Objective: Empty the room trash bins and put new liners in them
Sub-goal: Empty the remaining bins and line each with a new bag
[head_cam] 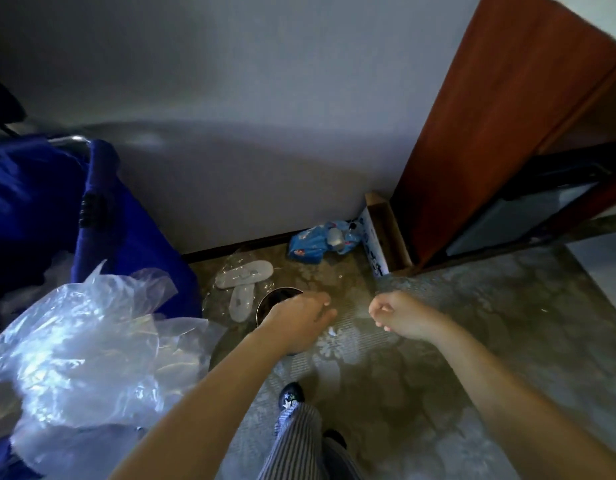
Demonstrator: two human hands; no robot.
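Dark bin [277, 297] under L hand [299, 318], fingers loosely straight, R hand [398, 317] beside, fingers curled in fist, arms outstretched

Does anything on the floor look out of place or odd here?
Yes. A pair of slippers lies loose on the carpet beside the bin. A crumpled blue wrapper sits against the wall. The box next to it is tipped on its side. A white scrap lies nearby.
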